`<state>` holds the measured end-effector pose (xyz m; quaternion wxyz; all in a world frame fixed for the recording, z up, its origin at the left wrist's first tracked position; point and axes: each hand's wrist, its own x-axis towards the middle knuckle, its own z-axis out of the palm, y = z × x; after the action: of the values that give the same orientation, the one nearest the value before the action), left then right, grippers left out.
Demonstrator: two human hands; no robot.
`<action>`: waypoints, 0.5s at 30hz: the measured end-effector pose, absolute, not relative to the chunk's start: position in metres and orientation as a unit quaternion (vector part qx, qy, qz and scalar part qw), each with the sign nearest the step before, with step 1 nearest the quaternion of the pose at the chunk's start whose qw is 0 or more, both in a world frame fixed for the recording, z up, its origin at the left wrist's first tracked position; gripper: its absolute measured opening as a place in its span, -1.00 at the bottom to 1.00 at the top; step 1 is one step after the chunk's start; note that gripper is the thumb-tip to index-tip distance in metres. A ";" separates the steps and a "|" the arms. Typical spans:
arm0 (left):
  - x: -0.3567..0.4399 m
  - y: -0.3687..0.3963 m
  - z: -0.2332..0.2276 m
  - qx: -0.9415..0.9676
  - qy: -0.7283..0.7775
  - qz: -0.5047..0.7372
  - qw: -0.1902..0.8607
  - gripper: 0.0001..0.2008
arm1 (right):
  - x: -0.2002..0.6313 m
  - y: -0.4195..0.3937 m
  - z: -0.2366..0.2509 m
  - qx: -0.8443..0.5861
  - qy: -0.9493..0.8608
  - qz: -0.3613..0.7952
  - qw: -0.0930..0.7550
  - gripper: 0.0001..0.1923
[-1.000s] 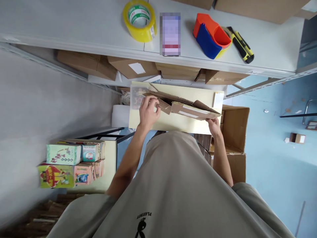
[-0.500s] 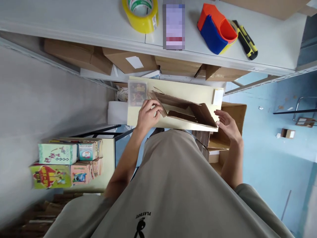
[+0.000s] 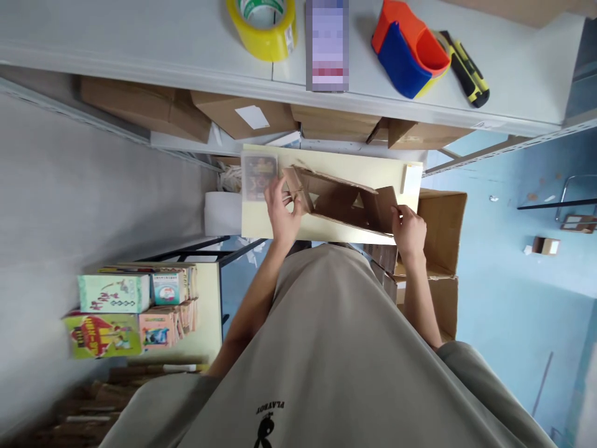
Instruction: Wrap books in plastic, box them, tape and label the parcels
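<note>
A small brown cardboard box (image 3: pixel 342 202), partly folded with its flaps up, rests on a pale yellow board (image 3: pixel 326 165) below the shelf. My left hand (image 3: pixel 281 211) grips the box's left end flap. At the box's right end flap my right hand (image 3: pixel 409 231) holds on. A clear-wrapped pack with a dark picture (image 3: pixel 259 176) lies on the board just left of the box, next to my left hand.
On the grey shelf above sit a yellow tape roll (image 3: pixel 262 23), a phone (image 3: pixel 327 45), an orange and blue tape dispenser (image 3: pixel 407 51) and a yellow-black utility knife (image 3: pixel 467 70). Cardboard boxes (image 3: pixel 242 115) fill the shelf below. An open carton (image 3: pixel 441 227) stands right; stacked colourful boxes (image 3: pixel 125 308) left.
The box has gone from flat to raised, its flaps now standing. My right hand let go, opened beside the box, then closed on the right end flap.
</note>
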<state>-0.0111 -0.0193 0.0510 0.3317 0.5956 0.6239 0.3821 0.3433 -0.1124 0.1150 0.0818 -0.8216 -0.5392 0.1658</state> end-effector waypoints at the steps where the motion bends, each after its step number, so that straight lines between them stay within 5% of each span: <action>1: -0.011 -0.016 0.047 0.589 0.628 0.374 0.345 -0.53 | 0.344 -0.110 0.111 -0.827 -0.529 0.169 0.088 -0.66; 15: -0.030 0.011 0.091 0.678 0.563 0.253 0.400 -0.59 | 0.357 -0.088 0.104 -0.860 -0.463 0.138 0.163 -0.62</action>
<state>-0.0298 0.0106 0.0914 0.3995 0.6780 0.5629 0.2527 0.3571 -0.0881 0.1041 0.1635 -0.8604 -0.4627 0.1375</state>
